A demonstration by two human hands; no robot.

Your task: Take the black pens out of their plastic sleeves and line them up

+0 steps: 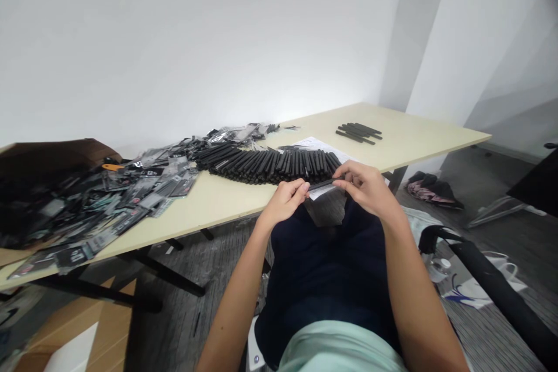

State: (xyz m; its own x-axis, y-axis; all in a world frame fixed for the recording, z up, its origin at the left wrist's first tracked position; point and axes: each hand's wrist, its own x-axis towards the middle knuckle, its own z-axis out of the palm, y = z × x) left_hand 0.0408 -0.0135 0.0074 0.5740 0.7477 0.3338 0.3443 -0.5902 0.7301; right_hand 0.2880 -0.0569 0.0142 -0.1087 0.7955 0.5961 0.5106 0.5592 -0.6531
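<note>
A slim black stick (321, 184) is stretched level between my two hands, just off the table's front edge. My left hand (288, 196) pinches its left end between thumb and fingers. At the other end, my right hand (361, 183) closes its thumb and fingertips on it. Right behind my hands lies a long heap of similar black sticks (270, 165), packed side by side. A white printed sheet (311, 142) sits partly under that heap. What exactly the stick is, I cannot make out.
Plastic packets (165, 171) are piled on the table (226, 203) at the left, beside a dark bag (56, 157). Several loose black sticks (358, 132) lie at the back right. Below are an open cardboard box (108, 325) and, at right, a black chair armrest (488, 279).
</note>
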